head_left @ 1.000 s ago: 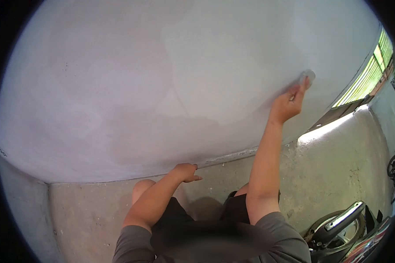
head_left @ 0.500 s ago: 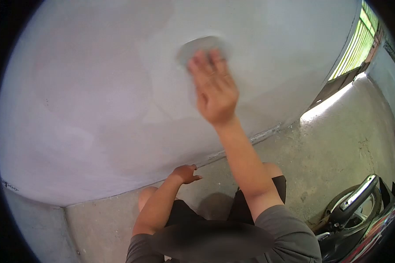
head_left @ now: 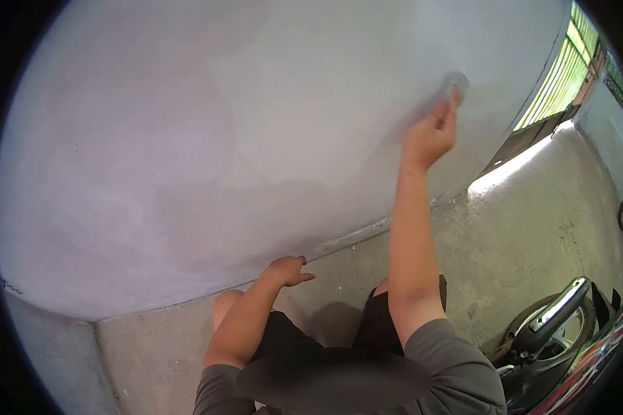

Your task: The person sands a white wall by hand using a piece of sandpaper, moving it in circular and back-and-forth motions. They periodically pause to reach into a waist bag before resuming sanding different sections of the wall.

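Up at the right part of the pale grey wall (head_left: 291, 124) is my right hand (head_left: 432, 135), its fingers closed on a thin grey sheet that looks like sandpaper (head_left: 457, 81). The sheet is smeared by motion, lies against the wall surface and is partly covered by the fingers. My left hand (head_left: 291, 271) hangs low by my knee, near the foot of the wall, thumb and fingers apart and holding nothing.
A concrete floor (head_left: 464, 277) meets the wall along a rough, chipped edge. At lower right stands a motorcycle with its wheel and chrome-trimmed exhaust (head_left: 561, 308). A slatted gate (head_left: 567, 76) lets in light at upper right. Another wall (head_left: 55, 353) rises at lower left.
My right hand has swept to the right across the wall with the grey sheet, its wrist turning so the palm faces sideways. My left hand stays about where it was.
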Available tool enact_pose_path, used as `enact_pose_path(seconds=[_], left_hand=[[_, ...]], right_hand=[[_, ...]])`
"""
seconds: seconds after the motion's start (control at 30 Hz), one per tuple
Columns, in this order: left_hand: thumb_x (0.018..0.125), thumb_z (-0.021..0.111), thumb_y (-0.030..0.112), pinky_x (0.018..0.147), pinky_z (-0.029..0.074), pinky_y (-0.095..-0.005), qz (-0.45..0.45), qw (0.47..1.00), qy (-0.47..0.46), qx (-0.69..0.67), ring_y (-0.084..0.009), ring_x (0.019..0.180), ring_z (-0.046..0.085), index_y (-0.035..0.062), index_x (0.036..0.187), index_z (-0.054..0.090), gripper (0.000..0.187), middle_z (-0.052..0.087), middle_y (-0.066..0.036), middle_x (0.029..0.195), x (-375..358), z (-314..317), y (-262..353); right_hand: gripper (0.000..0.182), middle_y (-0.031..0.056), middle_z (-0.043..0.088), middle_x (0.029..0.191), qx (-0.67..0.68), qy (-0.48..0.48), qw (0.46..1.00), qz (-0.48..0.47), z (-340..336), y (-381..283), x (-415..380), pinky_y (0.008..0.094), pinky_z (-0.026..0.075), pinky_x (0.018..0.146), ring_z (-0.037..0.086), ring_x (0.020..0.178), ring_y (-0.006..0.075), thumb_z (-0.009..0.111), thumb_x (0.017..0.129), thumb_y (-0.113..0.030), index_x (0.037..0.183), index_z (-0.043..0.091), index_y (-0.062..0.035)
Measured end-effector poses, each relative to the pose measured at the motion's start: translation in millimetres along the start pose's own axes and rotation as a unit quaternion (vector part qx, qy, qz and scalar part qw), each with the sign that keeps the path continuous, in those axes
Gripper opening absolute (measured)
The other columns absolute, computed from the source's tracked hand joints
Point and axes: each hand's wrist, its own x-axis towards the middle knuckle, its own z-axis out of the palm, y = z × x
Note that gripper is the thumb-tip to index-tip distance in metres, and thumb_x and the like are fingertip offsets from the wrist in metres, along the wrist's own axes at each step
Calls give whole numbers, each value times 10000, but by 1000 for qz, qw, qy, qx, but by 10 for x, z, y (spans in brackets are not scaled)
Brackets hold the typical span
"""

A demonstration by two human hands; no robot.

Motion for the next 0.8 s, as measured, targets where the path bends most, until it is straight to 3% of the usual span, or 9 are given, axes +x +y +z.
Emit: enact_pose_path(seconds=[0.07,0.13,0.2,0.4,0.5,0.63,0.67,0.73,0.8], left_hand=[[900,614,599,977,488,-457,-7,1000,-5,-1,-377,1149,617,48,1337,556,705,680,-217,1161,22,-8,-5],[905,603,603,999,479,-449,-9,1000,-19,12,-358,1204,591,51,1369,532,724,633,-205,1278,56,10,-20],[904,605,605,1004,476,-448,-8,1000,-22,11,-357,1209,589,52,1373,527,729,630,-204,1283,63,13,-17],[897,612,610,998,478,-451,-24,999,-28,1,-359,1203,590,53,1382,514,744,632,-204,1279,41,-21,14],[893,614,612,986,485,-453,-22,1000,-21,-4,-365,1183,601,52,1375,518,745,648,-206,1245,42,-22,12],[890,617,610,968,498,-455,-19,1000,-23,3,-366,1152,620,51,1367,525,740,667,-203,1205,39,-57,32],[890,617,610,968,498,-455,-17,1000,-22,1,-366,1152,620,51,1367,525,740,667,-203,1205,49,-33,6],[890,618,610,960,502,-460,-4,1000,-13,12,-365,1143,626,48,1363,531,740,668,-202,1203,64,-4,-28],[889,618,613,965,499,-460,-12,1000,-24,6,-369,1146,623,48,1360,532,741,667,-205,1205,64,-17,-23]], right_hand=[[360,189,529,1455,-19,-53,986,-159,150,-225,-235,388,384,1124,464,1393,317,508,1029,-121,1359,588,-2],[361,186,515,1468,16,-121,958,-258,261,-477,-548,438,367,1140,449,1402,335,544,992,-96,1339,617,-27],[356,174,544,1442,49,-196,941,-271,301,-731,-882,468,362,1143,456,1394,350,556,965,-81,1308,647,-51],[359,121,621,1365,54,-207,918,-333,308,-687,-778,454,428,1101,532,1335,310,609,915,-83,1267,679,-100],[355,120,620,1365,38,-118,942,-310,313,-445,-433,444,430,1099,543,1321,323,615,923,-86,1272,677,-94],[331,171,619,1353,-22,-3,989,-146,46,-26,79,385,441,1087,541,1319,331,556,989,-76,1307,635,-33],[331,171,619,1353,-23,-5,989,-148,-37,51,137,385,441,1087,541,1319,331,556,989,-76,1307,635,-33],[327,192,612,1355,59,39,990,119,-139,112,220,361,445,1076,549,1314,322,532,1009,-81,1317,619,-11],[342,180,562,1421,30,18,999,32,-38,60,121,367,404,1108,492,1368,316,508,1024,-95,1341,603,-10]])
